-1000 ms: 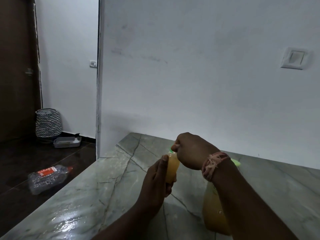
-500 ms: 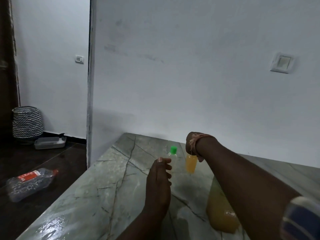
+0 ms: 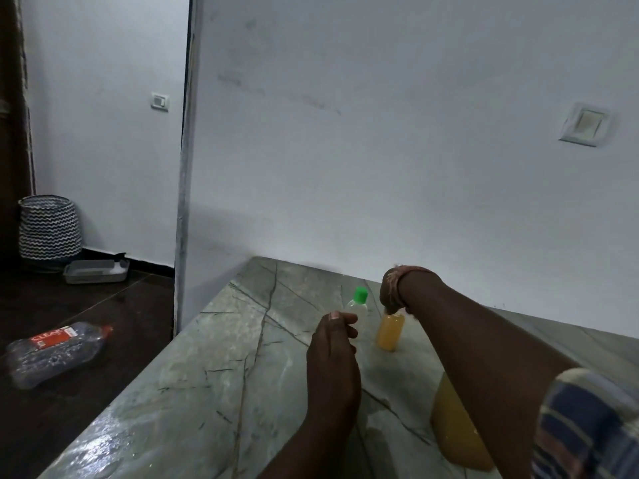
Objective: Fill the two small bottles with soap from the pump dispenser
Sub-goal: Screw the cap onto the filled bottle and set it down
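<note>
The filled bottle (image 3: 390, 331), a second ago held by both hands, is now being set on the worktop (image 3: 207, 375) by the right hand (image 3: 392, 299) gripping its top, so one's done. The left hand (image 3: 333, 354) is being kept loosely curled, empty, by the green-capped bottle (image 3: 358, 304) (still clear).

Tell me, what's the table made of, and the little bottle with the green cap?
The table looks like polished stone, maybe marble: grey-green with dark veins and a shiny glare. The little bottle looks like clear plastic, since you see through it; its green cap looks like matte plastic.
</note>
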A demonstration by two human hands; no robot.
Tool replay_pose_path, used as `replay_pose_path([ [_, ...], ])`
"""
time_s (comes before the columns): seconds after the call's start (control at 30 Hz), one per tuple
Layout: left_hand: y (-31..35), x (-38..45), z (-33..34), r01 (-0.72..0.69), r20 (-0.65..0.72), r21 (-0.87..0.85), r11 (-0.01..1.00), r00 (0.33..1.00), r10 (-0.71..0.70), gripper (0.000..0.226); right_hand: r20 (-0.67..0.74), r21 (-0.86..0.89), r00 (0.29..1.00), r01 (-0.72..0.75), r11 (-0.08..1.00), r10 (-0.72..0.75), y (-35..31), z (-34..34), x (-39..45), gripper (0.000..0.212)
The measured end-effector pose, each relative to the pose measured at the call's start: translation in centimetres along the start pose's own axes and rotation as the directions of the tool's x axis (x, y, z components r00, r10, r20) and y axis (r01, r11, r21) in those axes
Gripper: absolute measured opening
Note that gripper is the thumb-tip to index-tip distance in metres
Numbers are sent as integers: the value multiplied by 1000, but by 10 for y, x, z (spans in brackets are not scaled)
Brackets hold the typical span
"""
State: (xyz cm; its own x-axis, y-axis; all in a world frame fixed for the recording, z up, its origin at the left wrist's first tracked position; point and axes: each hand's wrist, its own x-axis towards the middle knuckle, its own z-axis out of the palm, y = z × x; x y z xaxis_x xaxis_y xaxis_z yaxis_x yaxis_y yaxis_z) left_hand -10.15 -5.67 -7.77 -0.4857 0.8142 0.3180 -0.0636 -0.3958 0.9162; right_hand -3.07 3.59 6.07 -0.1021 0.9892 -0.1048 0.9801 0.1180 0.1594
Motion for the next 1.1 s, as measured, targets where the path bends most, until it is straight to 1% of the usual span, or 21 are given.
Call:
replay_pose_path([
  [0.03,0,1,0,-4,-8,2,1000,1000,4,40,-39,-23,999,-17,1000,16,-4,-6,-9,48],
  [0.07,0,1,0,-5,-17,8,1000,1000,5,40,-37,-60,999,13,998,-15,-6,-9,-9,55],
  [0.1,-1,1,0,-8,-28,13,1000,1000,9,39,-47,-80,994,96,992,-100,-7,-7,-1,57],
  [0.13,-1,1,0,-13,-39,17,1000,999,14,38,-63,-43,986,150,988,-152,-11,-5,2,59],
  [0.17,-1,1,-1,-23,-53,26,999,998,24,36,-73,5,983,168,986,-167,-14,-2,6,58],
  [0.23,1,3,-2,-24,-88,46,999,996,28,30,-84,38,979,191,981,-187,-18,10,16,53],
  [0.33,5,2,-5,25,-115,37,999,993,-21,21,-92,55,974,214,975,-209,-21,24,19,39],
  [0.37,6,3,-6,23,-119,53,998,993,-16,24,-111,77,970,225,971,-216,-21,27,18,35],
  [0.43,7,3,-8,-2,-121,130,991,993,18,38,-183,148,955,262,954,-234,-20,25,6,28],
  [0.47,5,5,-9,-12,-107,174,985,994,31,47,-215,200,944,293,935,-250,-22,21,-1,32],
  [0.5,3,6,-8,-11,-86,229,973,996,31,57,-233,233,934,323,917,-269,-22,15,-9,39],
  [0.57,0,3,-5,-13,-19,355,935,1000,21,72,-214,254,924,366,895,-317,-19,6,-29,47],
  [0.6,-2,1,-3,-34,29,394,919,999,24,73,-210,265,917,387,883,-339,-17,4,-35,48],
  [0.63,-2,-2,-2,-68,76,394,916,996,41,66,-221,277,909,407,871,-355,-14,3,-43,47],
  [0.73,2,-6,-2,-218,184,307,927,969,167,22,-231,310,895,440,843,-382,1,2,-60,44],
  [0.77,5,-7,-2,-247,214,283,927,958,190,20,-223,325,890,452,831,-397,7,2,-65,43],
  [0.8,7,-7,-3,-254,247,255,933,950,191,23,-209,348,886,464,815,-415,14,3,-70,41],
  [0.87,13,-11,-3,-221,315,197,955,937,152,25,-180,391,873,487,781,-454,26,3,-78,36],
  [0.93,19,-14,-3,-142,369,119,983,925,89,24,-177,404,851,521,752,-494,33,3,-86,30],
  [1.03,24,-16,-6,-20,452,11,1000,892,13,28,-224,319,796,605,729,-563,40,0,-94,14],
  [1.1,26,-17,-8,-15,486,10,1000,874,8,27,-215,273,765,644,715,-607,43,-2,-98,10],
])
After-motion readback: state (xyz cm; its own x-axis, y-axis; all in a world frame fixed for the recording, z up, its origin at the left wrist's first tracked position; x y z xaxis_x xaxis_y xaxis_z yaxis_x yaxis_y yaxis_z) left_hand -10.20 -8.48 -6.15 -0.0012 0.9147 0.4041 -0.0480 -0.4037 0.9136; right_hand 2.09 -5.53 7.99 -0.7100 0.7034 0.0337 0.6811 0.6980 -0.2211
